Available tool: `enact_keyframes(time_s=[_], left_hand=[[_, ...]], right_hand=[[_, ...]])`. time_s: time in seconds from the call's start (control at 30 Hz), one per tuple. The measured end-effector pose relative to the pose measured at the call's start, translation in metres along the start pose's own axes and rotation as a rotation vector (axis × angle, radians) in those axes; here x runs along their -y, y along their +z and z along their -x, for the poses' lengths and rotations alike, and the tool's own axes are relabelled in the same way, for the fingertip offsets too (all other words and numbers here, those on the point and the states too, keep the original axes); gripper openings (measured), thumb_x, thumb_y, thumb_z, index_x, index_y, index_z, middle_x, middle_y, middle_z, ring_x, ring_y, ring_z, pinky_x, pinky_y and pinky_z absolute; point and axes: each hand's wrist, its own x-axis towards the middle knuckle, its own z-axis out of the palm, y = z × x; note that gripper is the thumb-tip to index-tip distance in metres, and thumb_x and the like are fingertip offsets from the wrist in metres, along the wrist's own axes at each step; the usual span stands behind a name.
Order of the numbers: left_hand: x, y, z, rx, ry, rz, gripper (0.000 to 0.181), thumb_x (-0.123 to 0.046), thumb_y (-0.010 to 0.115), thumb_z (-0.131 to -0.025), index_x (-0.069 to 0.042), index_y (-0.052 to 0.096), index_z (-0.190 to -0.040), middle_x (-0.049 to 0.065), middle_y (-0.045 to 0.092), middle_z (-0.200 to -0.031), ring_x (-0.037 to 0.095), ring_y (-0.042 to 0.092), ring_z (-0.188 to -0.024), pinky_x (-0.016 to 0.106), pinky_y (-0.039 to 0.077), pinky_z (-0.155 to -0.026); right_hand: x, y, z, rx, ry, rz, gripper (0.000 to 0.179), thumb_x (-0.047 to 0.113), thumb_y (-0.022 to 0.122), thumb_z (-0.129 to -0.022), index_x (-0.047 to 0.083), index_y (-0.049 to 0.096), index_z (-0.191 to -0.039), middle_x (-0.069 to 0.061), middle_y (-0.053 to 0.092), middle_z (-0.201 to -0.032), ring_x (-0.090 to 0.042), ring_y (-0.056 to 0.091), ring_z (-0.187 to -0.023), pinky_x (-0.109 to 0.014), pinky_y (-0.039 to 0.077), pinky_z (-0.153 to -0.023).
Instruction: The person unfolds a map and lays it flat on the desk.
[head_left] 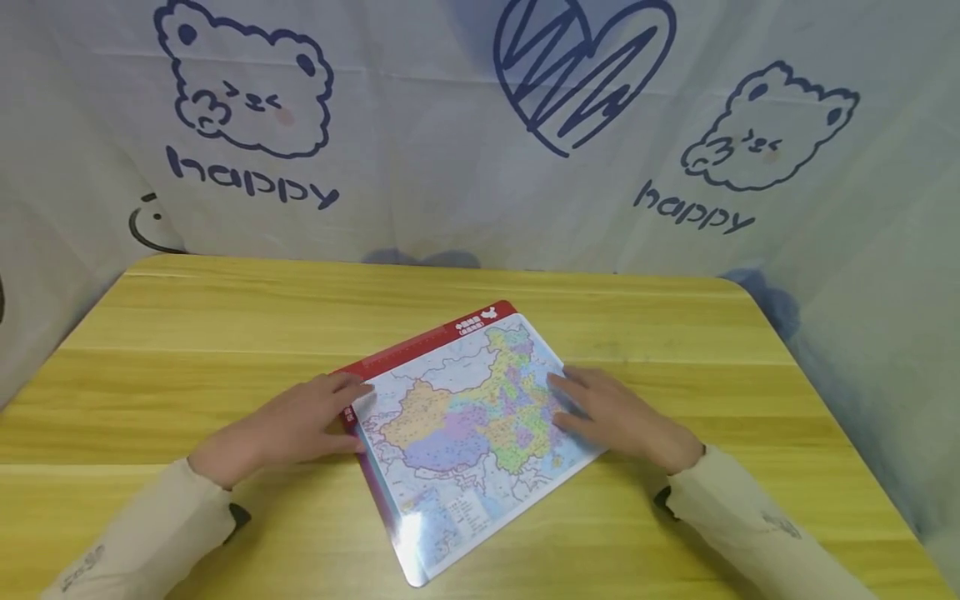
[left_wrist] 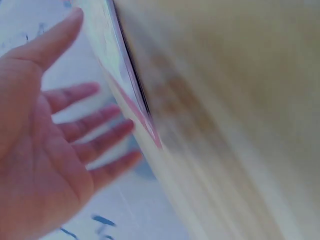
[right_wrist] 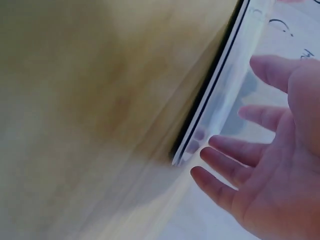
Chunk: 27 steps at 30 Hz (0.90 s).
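A thin rectangular map board (head_left: 468, 408) lies turned at an angle on the table, printed with a colourful map of China under a red border strip along its far edge. My left hand (head_left: 288, 421) is at its left edge, with the fingertips over the rim in the head view. On the opposite side, my right hand (head_left: 618, 417) reaches its fingers over the right edge. Both wrist views show fingers spread and nearly straight beside the board (right_wrist: 212, 95), with nothing gripped. Glare whitens the near-left corner.
The board rests on a yellow wood-grain table (head_left: 225, 317) with rounded far corners. Behind it and at the sides hangs a pale cloth (head_left: 420, 200) with drawn bears, a heart and the word "happy". Light sleeves (head_left: 142, 533) cover both forearms.
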Motion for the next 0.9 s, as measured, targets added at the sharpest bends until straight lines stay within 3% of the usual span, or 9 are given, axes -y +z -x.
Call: enact_keyframes(time_s=[0.17,0.27,0.53,0.67,0.9], left_hand=[[0.020,-0.011,-0.017,0.079,0.006,0.297,0.074,-0.023,0.077,-0.084,-0.002,0.041,-0.145,0.018,0.045,-0.140,0.035,0.045,-0.119,0.051,0.045,-0.096],[0.028,-0.016,-0.025,0.136,0.002,0.365,0.078,-0.022,0.079,-0.081,-0.006,0.040,-0.147,0.017,0.044,-0.141,0.034,0.043,-0.119,0.050,0.044,-0.097],[0.038,-0.020,-0.036,0.179,0.050,0.323,0.088,-0.022,0.083,-0.076,-0.001,0.037,-0.147,0.023,0.040,-0.144,0.040,0.039,-0.124,0.055,0.041,-0.099],[0.039,-0.019,-0.037,0.215,0.036,0.258,0.090,-0.021,0.085,-0.073,-0.003,0.037,-0.148,0.027,0.031,-0.148,0.048,0.024,-0.133,0.060,0.038,-0.100],[0.041,-0.017,-0.037,0.248,-0.005,0.264,0.093,-0.014,0.084,-0.072,-0.004,0.032,-0.150,0.027,0.017,-0.154,0.049,0.004,-0.139,0.064,0.033,-0.101]], right_hand=[[0.004,0.002,0.014,-0.091,0.007,0.019,0.054,0.025,0.061,-0.096,-0.006,0.047,-0.138,-0.030,0.049,-0.132,-0.044,0.045,-0.123,-0.056,0.039,-0.100],[0.007,0.004,0.021,-0.119,0.009,0.027,0.055,0.025,0.063,-0.094,-0.008,0.049,-0.136,-0.031,0.050,-0.130,-0.045,0.046,-0.121,-0.056,0.040,-0.098],[0.016,0.007,0.037,-0.101,0.066,0.015,0.057,0.028,0.065,-0.093,-0.009,0.050,-0.134,-0.032,0.049,-0.130,-0.046,0.047,-0.118,-0.057,0.042,-0.095],[0.018,0.008,0.040,-0.085,0.096,0.033,0.061,0.030,0.067,-0.092,-0.009,0.049,-0.136,-0.032,0.047,-0.129,-0.045,0.046,-0.117,-0.055,0.043,-0.093],[0.020,0.008,0.042,-0.037,0.127,0.076,0.065,0.034,0.066,-0.092,-0.009,0.047,-0.137,-0.031,0.043,-0.133,-0.044,0.043,-0.120,-0.056,0.041,-0.094]])
